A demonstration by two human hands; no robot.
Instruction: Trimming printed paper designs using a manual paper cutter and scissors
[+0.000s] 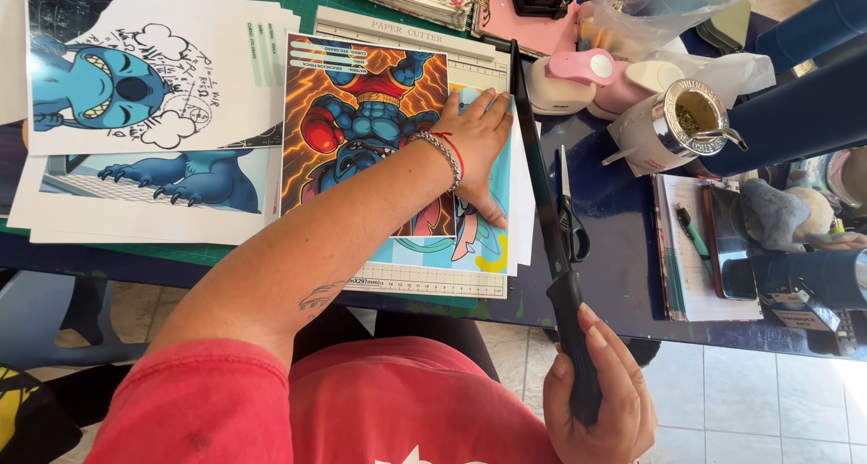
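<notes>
The black handle of the paper cutter's long dark blade arm is being clenched by the right hand, fingers wrapped fully round it at the near edge of the worktop. The arm is being held along the right edge of the white ruled cutter board. The left hand is being pressed flat and open, gripping nothing, on a colourful printed sheet showing a blue cartoon creature against orange, which is lying on the board over a pale blue print. A silver chain bracelet is being worn on that wrist. More white cartoon prints are being kept to the left. Black scissors are lying just right of the blade arm, with a metal-rimmed white cup, pink punches and a notebook with a green pen farther right.
</notes>
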